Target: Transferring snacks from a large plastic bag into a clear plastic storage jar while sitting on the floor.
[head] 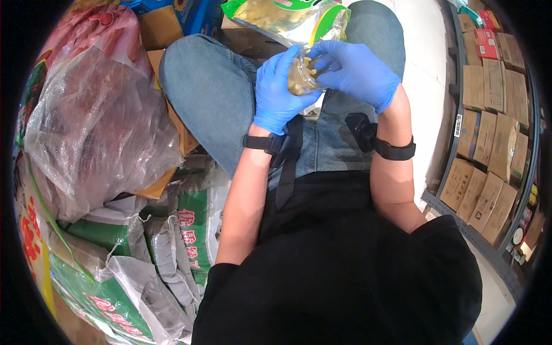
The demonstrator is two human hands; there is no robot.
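My left hand (278, 92), in a blue glove, is wrapped around a clear plastic jar (297, 81) with small pale yellow pieces in it, perhaps nuts. The jar is tilted, its mouth facing my right hand (360, 74), which is gloved too. The right fingers are bent at the jar's rim and partly inside the mouth; whether they pinch a piece is hidden. Just beyond the hands lies a green and clear plastic bag (276, 19) of similar pale pieces, near my knees.
On the left, a large translucent plastic bag (103, 133) bulges beside green-and-white woven sacks (116, 297). Cardboard boxes (161, 28) stand behind it. A metal shelf rack (450, 151) with rows of small cartons (493, 125) runs along the right, past white floor (424, 86).
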